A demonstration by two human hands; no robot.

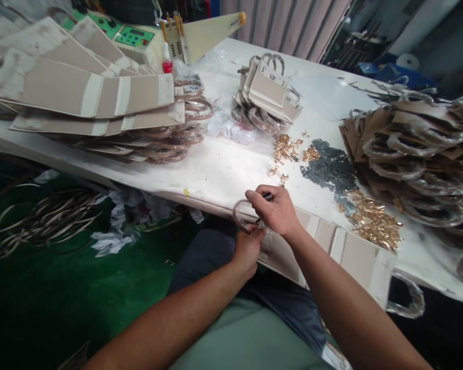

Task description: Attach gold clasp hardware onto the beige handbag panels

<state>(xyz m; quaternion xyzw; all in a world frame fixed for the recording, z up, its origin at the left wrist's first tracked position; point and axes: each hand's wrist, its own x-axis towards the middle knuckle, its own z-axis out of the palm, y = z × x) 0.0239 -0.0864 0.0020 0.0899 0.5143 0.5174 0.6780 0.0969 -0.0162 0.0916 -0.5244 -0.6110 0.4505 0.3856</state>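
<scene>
A long beige bag panel (360,262) lies over the front table edge and my lap, with a plastic-wrapped loop handle (411,298) at its right end. Another brown loop handle (239,210) stands at its left end. My left hand (249,252) is closed on that left end, fingertips pinching near the handle's base. Just above it, my right hand (275,210) is wrapped round a small tool with a dark handle (268,196). The tool's tip points down toward the left fingertips; its exact kind is hidden by the fingers.
Stacked beige panels with handles (135,97) fill the table's left. A smaller stack (268,90) stands at the back, and wrapped pieces (416,149) are piled right. Gold-coloured fittings (376,221) and dark flat pieces (327,167) lie loose. Strips (50,221) litter the green floor.
</scene>
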